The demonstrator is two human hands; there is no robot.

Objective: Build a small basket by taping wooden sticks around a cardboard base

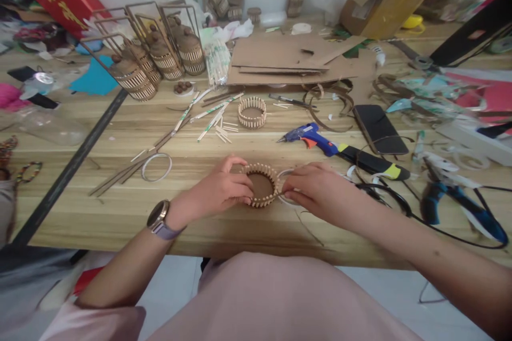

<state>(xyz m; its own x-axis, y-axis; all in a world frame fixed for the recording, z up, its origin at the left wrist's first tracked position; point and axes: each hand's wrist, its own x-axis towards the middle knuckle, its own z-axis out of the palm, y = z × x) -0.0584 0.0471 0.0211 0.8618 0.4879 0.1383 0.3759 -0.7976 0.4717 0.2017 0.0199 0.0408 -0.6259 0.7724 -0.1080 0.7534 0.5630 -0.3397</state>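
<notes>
In front of me on the wooden table sits a small round basket (262, 202), with a brown base and a wall of short upright wooden sticks. My left hand (226, 186) closes its fingers on the basket's left side and steadies it. At the opposite side, my right hand (314, 189) pinches a thin brown strip (281, 193) against the stick wall; part of the strip is hidden by the fingers. Partly under that hand lies a pale ring (283, 174). A second round stick basket (252, 121) stands farther back.
A blue glue gun (312, 137) lies behind my right hand, near a phone (381, 129) and pliers (460, 202) with a cable. Small sticks (224, 132), brown strips (132, 170) and a white ring (157, 167) lie leftward. Lantern-like pieces (134, 77) and cardboard (276, 56) stand behind.
</notes>
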